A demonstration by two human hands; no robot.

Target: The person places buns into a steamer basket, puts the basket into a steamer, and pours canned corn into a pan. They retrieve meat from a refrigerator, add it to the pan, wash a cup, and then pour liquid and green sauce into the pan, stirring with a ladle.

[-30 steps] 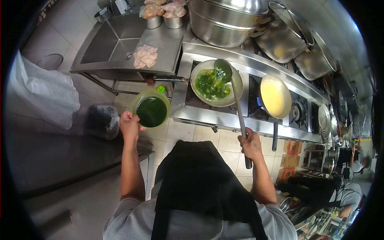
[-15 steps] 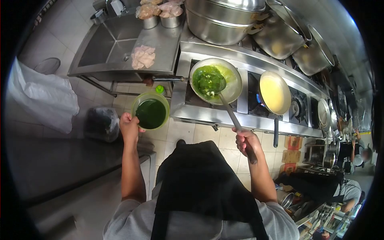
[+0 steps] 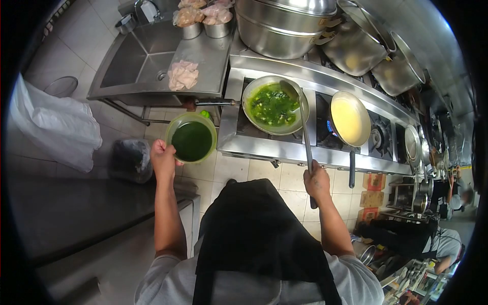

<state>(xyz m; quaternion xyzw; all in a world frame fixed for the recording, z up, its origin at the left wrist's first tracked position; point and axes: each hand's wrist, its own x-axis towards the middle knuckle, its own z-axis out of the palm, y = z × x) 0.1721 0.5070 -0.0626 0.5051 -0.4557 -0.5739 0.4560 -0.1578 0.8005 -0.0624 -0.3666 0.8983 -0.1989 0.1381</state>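
My left hand [image 3: 163,158] grips the rim of a pale green container [image 3: 215,133] partly filled with dark green liquid [image 3: 191,142]. It is held in front of the stove, left of the pans. My right hand [image 3: 317,181] is wrapped round the handle of a long metal ladle [image 3: 306,129]. The ladle's bowl [image 3: 290,90] sits at the upper right inside a frying pan [image 3: 300,121]. Green liquid with dark leafy bits and pale chunks [image 3: 273,105] spreads over that pan's bottom. The pan's handle [image 3: 216,102] points left.
A second pan [image 3: 351,119] with yellow liquid stands over a blue flame on the stove [image 3: 373,157]. Large steel pots [image 3: 284,35] line the back. Left are a sink [image 3: 140,58], a crumpled pinkish cloth [image 3: 183,75] and bagged food. Another person [image 3: 442,244] is at the far right.
The ladle's bowl has moved from the pan's middle to its upper right, and its handle is steeper. The green mixture, gathered before, now spreads across the pan. My left hand stays almost still.
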